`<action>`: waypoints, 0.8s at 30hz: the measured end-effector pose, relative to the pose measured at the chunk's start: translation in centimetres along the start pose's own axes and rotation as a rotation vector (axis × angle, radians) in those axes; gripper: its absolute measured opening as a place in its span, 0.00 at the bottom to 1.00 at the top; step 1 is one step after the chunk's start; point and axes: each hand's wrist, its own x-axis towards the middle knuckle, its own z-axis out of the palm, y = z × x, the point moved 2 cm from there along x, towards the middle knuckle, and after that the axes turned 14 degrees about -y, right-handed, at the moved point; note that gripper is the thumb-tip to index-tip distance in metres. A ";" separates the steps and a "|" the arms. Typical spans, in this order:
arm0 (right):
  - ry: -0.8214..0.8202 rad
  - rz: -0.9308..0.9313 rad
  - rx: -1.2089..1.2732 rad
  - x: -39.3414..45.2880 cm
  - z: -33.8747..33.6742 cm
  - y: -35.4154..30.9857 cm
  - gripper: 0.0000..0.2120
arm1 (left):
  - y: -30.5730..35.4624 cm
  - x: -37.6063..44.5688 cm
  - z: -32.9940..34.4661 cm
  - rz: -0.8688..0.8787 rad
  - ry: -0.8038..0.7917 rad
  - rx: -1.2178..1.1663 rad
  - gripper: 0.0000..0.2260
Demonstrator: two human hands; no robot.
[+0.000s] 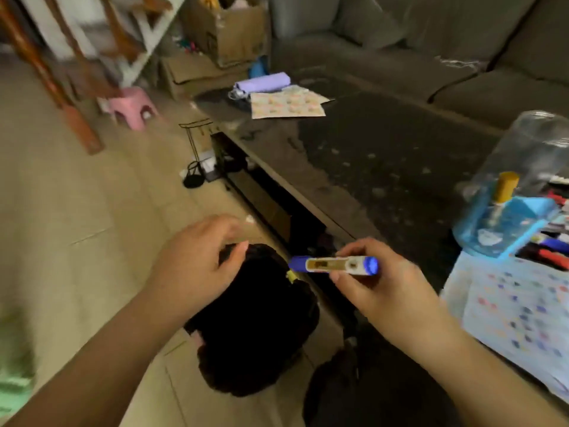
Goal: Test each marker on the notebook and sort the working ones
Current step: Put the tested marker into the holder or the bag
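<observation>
Head view: right hand (374, 288) pinches blue marker (334, 265), cap on, held level left of desk (354, 143). Left hand (197, 260) loose, holds nothing. Notebook (520, 309) at right on desk, full of color marks. Next, I think: pull cap, scribble on notebook.

I saw my right hand (374, 285) at lower centre-right of the frame, fingers curled in a pinch; my left hand (197, 260) hung at centre-left, fingers loosely bent, holding nothing.

Grey sofa (400, 41), pink stool (132, 107), cardboard box (228, 29), lilac roll (263, 82)
</observation>
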 end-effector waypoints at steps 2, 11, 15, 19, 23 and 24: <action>-0.128 0.008 -0.019 2.6 2.7 0.1 0.07 | -2.5 -1.2 -0.2 -0.081 -0.014 0.010 0.11; -0.347 0.112 -0.163 6.6 8.0 3.7 0.15 | -4.7 -1.2 2.1 -0.114 -0.124 0.045 0.10; -0.169 -0.033 -0.253 4.3 4.3 3.0 0.07 | -2.3 0.6 3.6 0.007 -0.153 0.048 0.08; 0.038 -0.013 -0.322 0.7 -1.0 3.4 0.07 | 2.7 3.1 5.1 0.184 -0.187 0.017 0.06; 0.266 0.112 -0.315 -3.9 -6.3 6.4 0.07 | 9.7 5.9 7.1 0.392 -0.190 -0.026 0.06; 0.307 0.164 -0.305 -5.1 -7.5 7.4 0.08 | 11.7 6.5 7.6 0.444 -0.188 -0.045 0.05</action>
